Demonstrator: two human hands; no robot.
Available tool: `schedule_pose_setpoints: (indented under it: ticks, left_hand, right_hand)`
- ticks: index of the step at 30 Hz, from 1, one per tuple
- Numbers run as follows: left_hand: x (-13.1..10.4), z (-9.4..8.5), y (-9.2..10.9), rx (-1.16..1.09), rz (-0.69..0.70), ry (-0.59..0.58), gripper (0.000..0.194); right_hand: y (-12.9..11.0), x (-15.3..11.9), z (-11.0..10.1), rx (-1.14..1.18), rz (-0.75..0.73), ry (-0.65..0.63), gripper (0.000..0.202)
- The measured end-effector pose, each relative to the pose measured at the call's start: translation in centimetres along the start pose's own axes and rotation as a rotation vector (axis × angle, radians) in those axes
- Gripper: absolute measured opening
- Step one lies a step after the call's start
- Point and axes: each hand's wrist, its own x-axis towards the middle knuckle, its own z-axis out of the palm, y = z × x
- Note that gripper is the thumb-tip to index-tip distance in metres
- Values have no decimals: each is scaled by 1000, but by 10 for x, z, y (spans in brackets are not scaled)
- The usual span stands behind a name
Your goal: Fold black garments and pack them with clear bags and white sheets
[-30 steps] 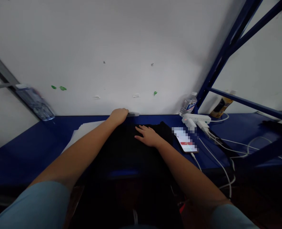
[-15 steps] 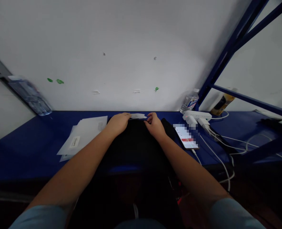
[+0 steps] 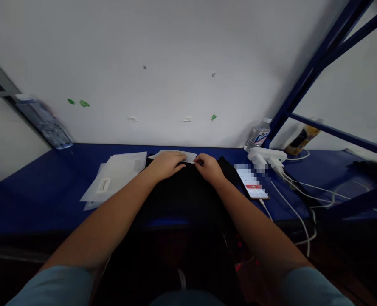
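Observation:
A black cloth item [image 3: 182,195], probably a folded garment, lies on the blue table before me. At its far edge rests a thin pale sheet [image 3: 190,156], perhaps a plastic bag, partly hidden by my hands. My left hand [image 3: 167,165] lies flat over the sheet's left part, fingers stretched and thumb apart. With bent fingers and thumb, my right hand [image 3: 209,168] pinches the sheet's right end. Left of my left forearm is a stack of frosted plastic bags [image 3: 118,172] with a white barcode label [image 3: 103,185] on top.
A phone [image 3: 252,182] on a cable lies to the right, near a white power strip [image 3: 271,154] with several plugs and cords. Plastic bottles [image 3: 258,134] stand at the back right, another bottle [image 3: 46,123] at the left. A white wall [image 3: 175,76] rises behind the blue table [image 3: 26,191].
More of the pale sheet shows above the black cloth, now reaching further left. My right fingers have closed on its right end; my left thumb has spread. The view has shifted slightly.

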Motion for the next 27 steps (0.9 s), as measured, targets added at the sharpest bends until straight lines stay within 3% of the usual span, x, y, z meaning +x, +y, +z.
schedule_pose_setpoints:
  ticks: [7,16,27]
  left_hand:
    - [6,6,13,47,119,98,22]
    - [9,9,22,203,120,127,23]
    - [4,4,9,244,23,119,18]
  right_hand:
    - [4,2,4,11,-92,5,15]
    - [0,1,4,-4,-106,-15,18]
    - [0,3,-3,-21,48,45,14]
